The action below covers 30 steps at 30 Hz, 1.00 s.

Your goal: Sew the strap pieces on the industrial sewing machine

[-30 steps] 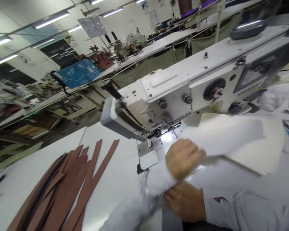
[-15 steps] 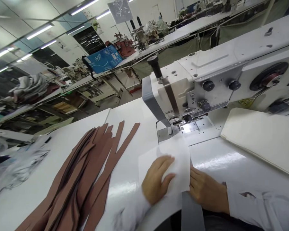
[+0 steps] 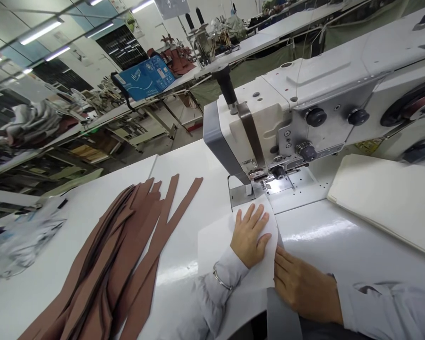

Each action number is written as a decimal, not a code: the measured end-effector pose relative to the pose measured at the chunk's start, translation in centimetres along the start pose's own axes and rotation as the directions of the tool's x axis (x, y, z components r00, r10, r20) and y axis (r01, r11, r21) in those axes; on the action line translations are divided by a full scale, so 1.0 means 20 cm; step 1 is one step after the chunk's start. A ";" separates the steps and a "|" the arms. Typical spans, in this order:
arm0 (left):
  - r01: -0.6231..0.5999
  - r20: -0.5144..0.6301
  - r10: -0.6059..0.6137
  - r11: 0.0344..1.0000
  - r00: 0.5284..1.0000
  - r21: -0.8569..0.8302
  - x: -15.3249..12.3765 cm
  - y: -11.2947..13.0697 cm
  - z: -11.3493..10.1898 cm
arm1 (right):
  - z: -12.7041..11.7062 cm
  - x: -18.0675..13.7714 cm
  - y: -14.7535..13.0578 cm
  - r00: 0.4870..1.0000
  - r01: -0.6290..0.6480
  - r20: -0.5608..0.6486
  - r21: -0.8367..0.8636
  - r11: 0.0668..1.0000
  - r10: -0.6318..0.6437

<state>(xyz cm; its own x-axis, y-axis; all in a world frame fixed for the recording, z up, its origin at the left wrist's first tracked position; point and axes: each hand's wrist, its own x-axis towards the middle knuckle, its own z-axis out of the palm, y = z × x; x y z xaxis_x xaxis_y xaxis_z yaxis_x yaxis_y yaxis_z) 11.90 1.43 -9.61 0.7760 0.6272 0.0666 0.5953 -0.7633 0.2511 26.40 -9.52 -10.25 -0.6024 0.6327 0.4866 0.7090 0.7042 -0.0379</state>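
Note:
A thin white sheet point(image 3: 216, 241) lies on the machine bed, its far corner reaching the presser foot of the sewing machine point(image 3: 255, 137). My left hand point(image 3: 250, 236) rests flat on it, fingers spread, pointing toward the needle area. Along the sheet's right edge runs a grey strip point(image 3: 283, 311), which hangs over the table's front edge toward my lap. At that edge my right hand point(image 3: 301, 283) has its fingers pressed together on the strip and sheet margin; its thumb is hidden. The needle itself is too small to make out.
Several long brown strips point(image 3: 127, 245) are heaped on the white table left of my hands. A stack of cream-white sheets point(image 3: 386, 198) lies at the right, below the machine arm. Clear plastic point(image 3: 28, 241) sits far left. Behind are other workbenches and a blue box point(image 3: 145, 78).
My left hand has slid forward and right over the white sheet, its fingers now spread flat. The right hand stays at the sheet's edge. The view has shifted slightly.

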 end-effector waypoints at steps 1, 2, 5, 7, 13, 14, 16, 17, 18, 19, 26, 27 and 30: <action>0.005 0.004 -0.005 1.000 1.000 0.001 0.00 0.00 0.00 | 0.00 0.00 0.00 1.000 -0.002 0.000 0.003 1.000 0.002; 0.008 0.008 -0.008 1.000 1.000 0.003 0.00 0.01 -0.01 | 0.00 0.00 0.00 1.000 -0.007 -0.002 0.011 1.000 0.007; 0.007 0.024 -0.007 1.000 1.000 0.008 0.00 0.02 -0.02 | 0.01 0.00 0.00 0.999 -0.025 -0.018 0.074 0.997 0.026; -0.004 0.027 0.004 1.000 1.000 0.011 -0.01 0.03 -0.03 | 0.02 -0.01 -0.01 0.999 -0.016 -0.038 0.145 0.989 0.022; -0.009 0.013 0.009 1.000 1.000 0.024 -0.02 0.06 -0.03 | 0.02 -0.02 -0.03 0.999 0.021 -0.053 0.189 0.982 -0.011; -0.004 0.007 0.004 1.000 1.000 0.027 -0.01 0.06 -0.03 | 0.02 -0.02 -0.03 0.999 0.024 -0.051 0.180 0.983 -0.014; 0.008 -0.008 -0.007 0.999 1.000 0.034 -0.01 0.07 -0.03 | 0.02 -0.01 -0.02 0.999 0.029 -0.049 0.168 0.985 -0.021; 0.012 -0.018 -0.011 0.999 1.000 0.038 0.00 0.08 -0.03 | 0.02 -0.01 -0.02 0.999 0.030 -0.048 0.162 0.986 -0.022; 0.015 -0.027 -0.014 0.999 1.000 0.043 0.00 0.09 -0.03 | 0.02 -0.01 -0.02 0.999 0.031 -0.046 0.158 0.987 -0.024; 0.018 -0.033 -0.016 0.999 0.999 0.048 0.00 0.09 -0.03 | 0.02 -0.01 -0.02 0.999 0.034 -0.046 0.154 0.988 -0.027; 0.031 0.055 -0.032 0.999 0.998 0.005 0.05 0.09 -0.07 | 0.02 -0.01 -0.03 0.998 0.018 -0.057 0.178 0.984 -0.008; 0.031 0.064 -0.031 1.000 0.997 -0.003 0.06 0.08 -0.07 | 0.02 -0.01 -0.03 0.998 0.014 -0.057 0.180 0.984 -0.004; 0.023 0.072 -0.022 1.000 0.997 -0.013 0.08 0.06 -0.07 | 0.01 -0.01 -0.03 0.999 0.008 -0.048 0.180 0.984 0.001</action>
<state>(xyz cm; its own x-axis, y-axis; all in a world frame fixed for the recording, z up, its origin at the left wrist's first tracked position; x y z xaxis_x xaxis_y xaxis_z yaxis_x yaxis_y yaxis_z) 13.44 1.74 -7.80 0.7758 0.6309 -0.0086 0.6102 -0.7467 0.2646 25.98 -10.04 -10.58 -0.5835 0.6168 0.5283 0.6267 0.7557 -0.1902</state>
